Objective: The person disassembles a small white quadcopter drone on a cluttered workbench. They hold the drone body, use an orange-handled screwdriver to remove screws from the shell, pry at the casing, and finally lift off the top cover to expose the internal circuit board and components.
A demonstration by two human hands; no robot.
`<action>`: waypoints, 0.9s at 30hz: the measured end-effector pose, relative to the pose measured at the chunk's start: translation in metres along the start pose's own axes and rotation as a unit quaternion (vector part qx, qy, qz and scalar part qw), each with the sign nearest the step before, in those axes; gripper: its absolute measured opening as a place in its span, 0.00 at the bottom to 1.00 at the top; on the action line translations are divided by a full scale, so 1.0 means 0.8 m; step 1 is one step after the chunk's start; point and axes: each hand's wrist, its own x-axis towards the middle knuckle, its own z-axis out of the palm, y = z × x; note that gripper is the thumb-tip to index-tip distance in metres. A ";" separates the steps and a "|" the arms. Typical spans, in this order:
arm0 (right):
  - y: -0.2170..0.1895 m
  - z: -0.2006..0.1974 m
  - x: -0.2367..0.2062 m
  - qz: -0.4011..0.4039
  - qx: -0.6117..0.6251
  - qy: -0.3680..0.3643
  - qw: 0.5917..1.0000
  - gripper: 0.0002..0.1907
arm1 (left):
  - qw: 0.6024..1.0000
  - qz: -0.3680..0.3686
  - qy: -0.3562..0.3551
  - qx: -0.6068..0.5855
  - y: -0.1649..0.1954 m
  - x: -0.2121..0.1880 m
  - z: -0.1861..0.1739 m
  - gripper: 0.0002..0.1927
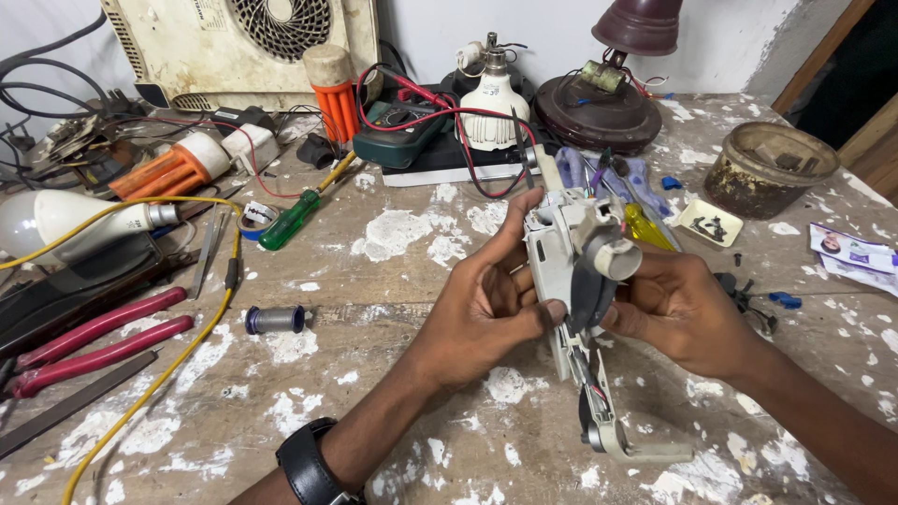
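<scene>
While both hands worked above the paint-flecked wooden workbench (393,440), the left hand (477,313), a black wristband (309,463) on its wrist, was clamped on the grey plastic appliance housing (552,252), thumb along the upper edge and fingers curled against the side. The right hand (678,309) was closed on the same housing from the opposite side, its thumb pressed near a dark oval part and a pale cylindrical fitting (613,262). The housing was held upright just above the bench, and its lower end with exposed wires and a curved arm (617,440) reached down toward the surface. The assembly appeared light and rigid, yet the thin shell and loose wiring looked fragile; grip was best taken on the flat side walls, clear of the wires. Left of the hands lay a small dark spool (274,320), red-handled pliers (94,341) and a yellow cable (159,374). Farther back lay a green-handled screwdriver (290,220), an orange-finned lamp body (173,168) and a white bulb (56,220). At the rear stood a dark green multimeter (402,131) with red leads, a white lamp housing (493,108) and a brown bowl (767,168).
</scene>
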 end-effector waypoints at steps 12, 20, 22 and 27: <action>0.032 -0.011 -0.002 -0.052 0.058 0.001 0.997 0.18 | 1.000 0.000 -0.009 -0.013 -0.004 0.003 -0.005 0.52; 0.027 -0.003 0.001 -0.024 -0.048 0.071 0.996 0.25 | 0.999 0.034 0.028 -0.004 -0.013 0.004 -0.013 0.54; 0.015 0.002 0.005 -0.058 -0.029 0.101 0.993 0.22 | 0.996 0.022 0.074 0.031 -0.014 0.004 -0.012 0.53; -0.014 -0.002 -0.001 -0.023 -0.037 0.118 0.992 0.11 | 0.987 0.074 0.123 0.076 -0.010 0.006 -0.012 0.52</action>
